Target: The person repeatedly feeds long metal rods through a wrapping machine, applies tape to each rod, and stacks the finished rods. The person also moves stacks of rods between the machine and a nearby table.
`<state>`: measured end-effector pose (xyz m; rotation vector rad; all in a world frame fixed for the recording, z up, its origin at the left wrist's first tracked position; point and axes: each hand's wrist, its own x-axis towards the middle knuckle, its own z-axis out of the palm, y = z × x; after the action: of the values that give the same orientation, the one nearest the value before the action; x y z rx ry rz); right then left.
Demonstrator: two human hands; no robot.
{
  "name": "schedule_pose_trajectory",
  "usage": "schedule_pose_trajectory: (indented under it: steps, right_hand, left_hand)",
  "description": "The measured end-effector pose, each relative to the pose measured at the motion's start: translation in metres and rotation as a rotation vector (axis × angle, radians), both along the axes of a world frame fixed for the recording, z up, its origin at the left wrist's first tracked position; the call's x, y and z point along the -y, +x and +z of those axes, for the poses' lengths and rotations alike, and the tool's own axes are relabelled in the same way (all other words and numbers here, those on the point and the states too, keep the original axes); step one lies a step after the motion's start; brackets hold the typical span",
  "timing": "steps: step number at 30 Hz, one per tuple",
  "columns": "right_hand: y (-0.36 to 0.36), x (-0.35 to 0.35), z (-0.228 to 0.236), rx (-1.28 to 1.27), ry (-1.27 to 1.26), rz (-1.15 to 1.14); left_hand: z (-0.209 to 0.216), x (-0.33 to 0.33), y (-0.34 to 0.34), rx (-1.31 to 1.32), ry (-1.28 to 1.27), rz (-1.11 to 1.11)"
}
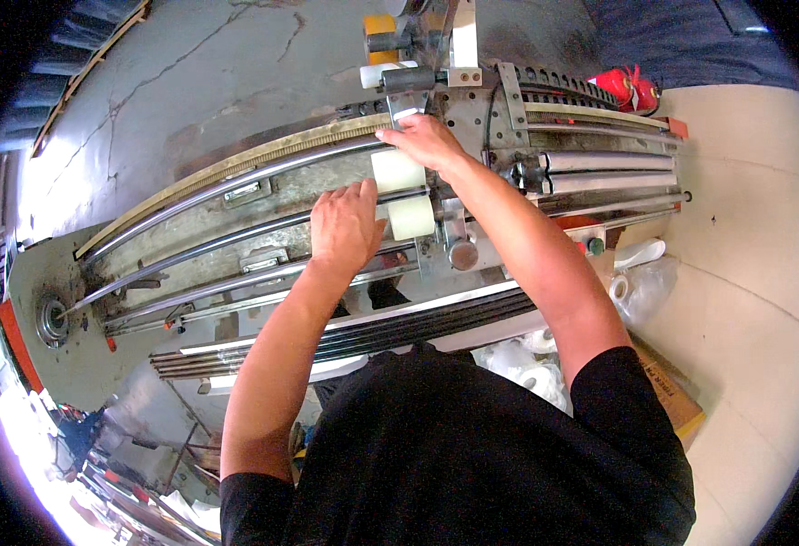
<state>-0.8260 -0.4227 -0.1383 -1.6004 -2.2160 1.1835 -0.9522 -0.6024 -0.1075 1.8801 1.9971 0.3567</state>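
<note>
A pale cream roll is mounted around a long metal shaft on a wide machine. My left hand lies over the shaft just left of the roll. Its fingers are bent over the shaft and the thumb is on the roll's side; the fingertips are partly hidden. Above the roll, my right hand reaches in with thumb and fingers apart, pointing left. It is beside a small bright metal plate under the machine head, and the palm is hidden.
Dark rollers and a white cylinder jut from the head. A perforated metal bracket stands right of it. Several rods cross the machine, with black-and-silver bars along the near side. Red extinguishers, plastic-wrapped rolls and a cardboard box are nearby.
</note>
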Motion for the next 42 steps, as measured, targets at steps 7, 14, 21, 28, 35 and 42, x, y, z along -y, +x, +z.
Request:
schedule_pose_trajectory:
  steps: [7,14,21,28,35,42]
  right_hand:
    - [0.005,-0.012,-0.009,0.083,-0.028,-0.027]
    - [0.021,0.019,0.047,-0.290,-0.080,-0.212]
    - [0.059,0.089,0.057,-0.606,-0.444,-0.397]
    - [0.103,0.168,0.054,-0.617,-0.571,-0.496]
    - [0.185,0.221,0.002,-0.399,-0.460,-0.481]
    - [0.214,0.189,-0.028,-0.061,0.280,-0.192]
  left_hand:
    - [-0.015,0.006,-0.002,0.005,0.092,-0.040]
    - [-0.025,0.006,-0.002,0.026,0.119,-0.054]
    - [-0.020,0.008,-0.001,-0.005,0.114,-0.086]
    - [-0.020,0.003,0.012,-0.044,0.111,-0.061]
    - [-0.023,0.002,0.014,-0.114,0.116,-0.088]
    - [-0.017,-0.004,0.020,-0.158,0.072,-0.102]
